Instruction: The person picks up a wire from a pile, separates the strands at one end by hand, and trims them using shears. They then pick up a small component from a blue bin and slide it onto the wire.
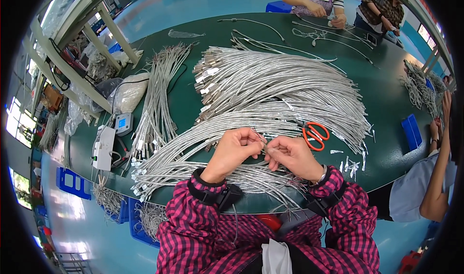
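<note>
My left hand [233, 152] and my right hand [294, 157] meet over the near part of the table, each in a pinch. Between the fingertips is the end of a thin silver cable, with fine wires sticking up by the left fingers; its exact form is too small to make out. Below and around both hands lies a bundle of silver cables [193, 140] with plugs at the left. A bigger heap of silver cables [280, 78] spreads just beyond. Orange-handled scissors [315, 136] rest on that heap's edge, close to my right hand.
Another cable bundle [162, 88] lies left, near a small grey device [123, 124] and a white box [103, 148]. Foil scraps [354, 167] and a blue tray [411, 132] are to the right. Co-workers [316, 1] are at the far side and right edge of the green table [384, 93].
</note>
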A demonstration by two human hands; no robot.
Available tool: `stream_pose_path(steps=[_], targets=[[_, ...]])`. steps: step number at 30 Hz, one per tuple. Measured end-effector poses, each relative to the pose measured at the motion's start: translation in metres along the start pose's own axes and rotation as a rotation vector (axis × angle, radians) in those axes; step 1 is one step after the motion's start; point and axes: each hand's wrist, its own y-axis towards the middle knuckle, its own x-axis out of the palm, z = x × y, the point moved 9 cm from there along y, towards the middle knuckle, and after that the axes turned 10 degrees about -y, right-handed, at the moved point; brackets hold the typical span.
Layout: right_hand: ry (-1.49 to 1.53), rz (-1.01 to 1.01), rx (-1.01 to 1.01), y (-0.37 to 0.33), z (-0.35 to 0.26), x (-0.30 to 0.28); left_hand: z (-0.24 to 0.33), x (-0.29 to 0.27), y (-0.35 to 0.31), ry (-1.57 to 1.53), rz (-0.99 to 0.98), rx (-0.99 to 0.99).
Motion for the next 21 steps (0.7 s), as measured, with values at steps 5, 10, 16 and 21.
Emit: stream_pose_path(steps=[5,10,16,21], targets=[[-0.183,0.053,-0.086,-0.002,-0.011,-0.002,-0.004,0.004,0.001,-0.040,0.004,-0.023],[-0.240,0.074,-0.117,-0.003,-0.010,-0.002,-0.003,0.004,0.002,-0.060,0.062,0.080],[-0.257,0.078,-0.125,-0.004,-0.014,-0.001,0.003,-0.001,0.001,-0.053,0.165,0.203],[-0.283,0.011,-0.144,-0.007,-0.019,0.009,0.031,-0.027,-0.006,-0.159,0.294,0.429]])
